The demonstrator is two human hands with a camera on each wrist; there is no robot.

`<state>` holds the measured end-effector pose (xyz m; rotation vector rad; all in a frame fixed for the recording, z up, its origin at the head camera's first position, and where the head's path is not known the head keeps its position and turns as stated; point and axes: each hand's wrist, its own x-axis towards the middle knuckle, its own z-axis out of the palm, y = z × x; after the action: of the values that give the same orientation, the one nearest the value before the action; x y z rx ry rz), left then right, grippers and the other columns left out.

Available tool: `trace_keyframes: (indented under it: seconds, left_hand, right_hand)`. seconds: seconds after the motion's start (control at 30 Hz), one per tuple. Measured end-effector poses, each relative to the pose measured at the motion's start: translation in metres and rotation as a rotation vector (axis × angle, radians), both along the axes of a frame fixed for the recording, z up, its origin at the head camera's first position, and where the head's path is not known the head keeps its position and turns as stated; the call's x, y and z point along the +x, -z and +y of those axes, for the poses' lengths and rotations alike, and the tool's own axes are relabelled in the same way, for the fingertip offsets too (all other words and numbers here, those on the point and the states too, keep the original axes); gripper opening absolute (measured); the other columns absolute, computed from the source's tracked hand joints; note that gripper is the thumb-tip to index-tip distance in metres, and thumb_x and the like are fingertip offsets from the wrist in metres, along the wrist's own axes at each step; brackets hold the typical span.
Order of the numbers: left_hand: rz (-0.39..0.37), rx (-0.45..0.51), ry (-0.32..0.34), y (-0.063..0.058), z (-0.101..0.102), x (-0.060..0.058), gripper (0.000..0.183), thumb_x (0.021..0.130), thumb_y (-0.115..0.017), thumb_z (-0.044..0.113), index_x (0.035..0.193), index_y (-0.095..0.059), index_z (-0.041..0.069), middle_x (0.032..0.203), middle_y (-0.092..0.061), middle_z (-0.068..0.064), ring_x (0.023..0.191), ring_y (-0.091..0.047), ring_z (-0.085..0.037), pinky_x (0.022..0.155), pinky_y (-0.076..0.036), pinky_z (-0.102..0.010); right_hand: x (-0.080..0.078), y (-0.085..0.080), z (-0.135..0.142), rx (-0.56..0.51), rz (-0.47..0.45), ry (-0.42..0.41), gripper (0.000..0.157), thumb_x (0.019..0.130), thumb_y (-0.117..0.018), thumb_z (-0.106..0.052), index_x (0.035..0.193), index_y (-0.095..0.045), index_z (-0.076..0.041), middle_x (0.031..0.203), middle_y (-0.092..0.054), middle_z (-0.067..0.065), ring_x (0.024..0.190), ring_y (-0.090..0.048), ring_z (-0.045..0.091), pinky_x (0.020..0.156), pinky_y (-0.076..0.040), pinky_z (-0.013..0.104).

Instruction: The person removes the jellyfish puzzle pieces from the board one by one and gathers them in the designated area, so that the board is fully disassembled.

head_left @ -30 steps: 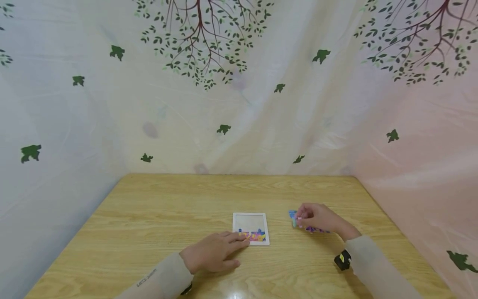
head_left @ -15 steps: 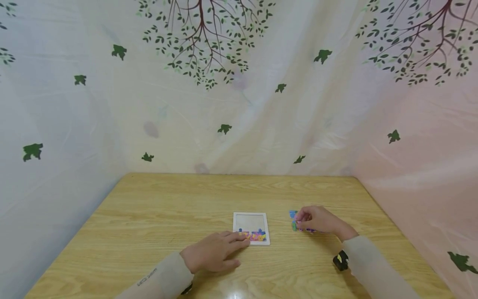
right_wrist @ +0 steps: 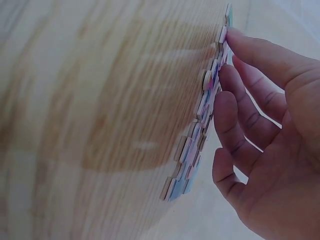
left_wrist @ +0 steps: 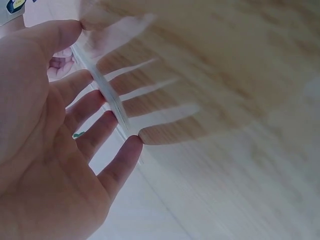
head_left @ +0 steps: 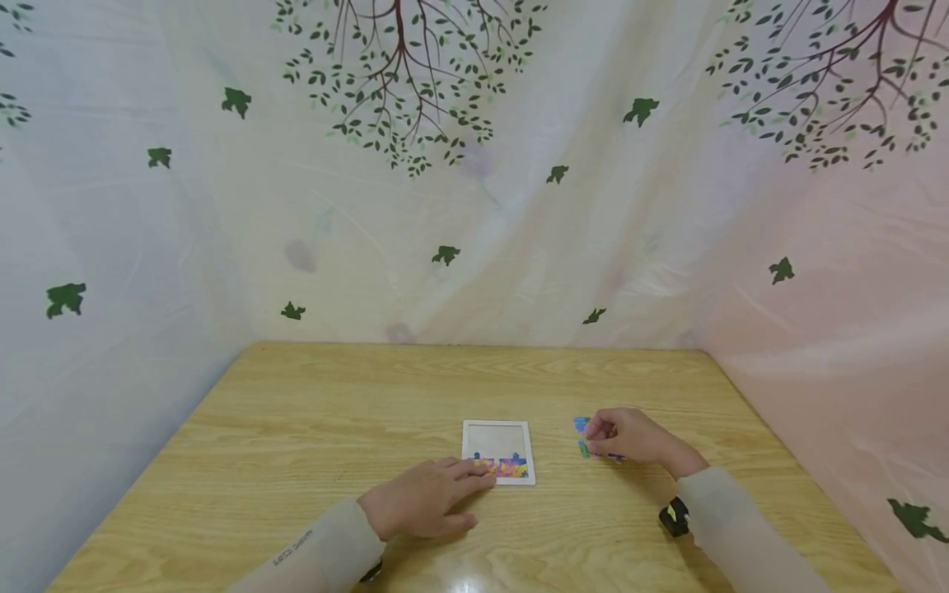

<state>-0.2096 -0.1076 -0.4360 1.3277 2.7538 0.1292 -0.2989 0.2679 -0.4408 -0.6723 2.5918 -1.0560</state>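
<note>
A white square puzzle frame (head_left: pixel 531 453) lies on the table, with a row of joined, brightly coloured pieces (head_left: pixel 513 468) along its near side. Spread fingers of my left hand (head_left: pixel 426 498) rest on the frame's near left part; the left wrist view shows their tips along its edge. Right of the frame, loose jigsaw pieces (head_left: pixel 582 424) in blue, green and purple lie partly under my right hand (head_left: pixel 630 436). In the right wrist view, thumb and forefinger pinch a jigsaw piece (right_wrist: pixel 222 36) at the far end of the flat-lying group, its picture hidden.
The wood-grain table (head_left: pixel 356 395) reaches back to a pale curtain (head_left: pixel 356 272) printed with trees and green birds. Curtain sides enclose it left and right. A black wrist device (head_left: pixel 674 517) sits beneath the right sleeve.
My right hand has come down slightly with a pinkish jigsaw piece, which was visible above the group and is now covered by the fingers. The left hand stays on the frame.
</note>
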Motion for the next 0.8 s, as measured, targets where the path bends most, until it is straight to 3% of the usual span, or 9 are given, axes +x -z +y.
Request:
trace_keyframes:
  seconds: [0.47,0.8]
  left_hand:
    - [-0.023,0.042,-0.031,-0.004,0.005,-0.002,0.056,0.099,-0.066,0.037,0.149,-0.052,0.016,0.147,-0.055,-0.001,0.135,-0.052,-0.022,0.112,-0.043,-0.037]
    - [-0.014,0.035,-0.038,-0.007,0.01,-0.003,0.055,0.099,-0.066,0.033,0.15,-0.054,0.016,0.142,-0.056,-0.001,0.129,-0.054,-0.018,0.107,-0.047,-0.036]
  right_hand:
    - [0.004,-0.008,-0.002,0.026,0.065,-0.011,0.014,0.099,-0.07,-0.018,0.102,-0.066,-0.005,0.087,-0.063,0.003,0.073,-0.06,0.018,0.059,-0.052,0.027]
    - [0.006,-0.011,-0.02,0.018,0.093,-0.062,0.011,0.098,-0.071,-0.02,0.098,-0.066,-0.01,0.083,-0.063,0.0,0.064,-0.055,0.01,0.051,-0.045,0.022]
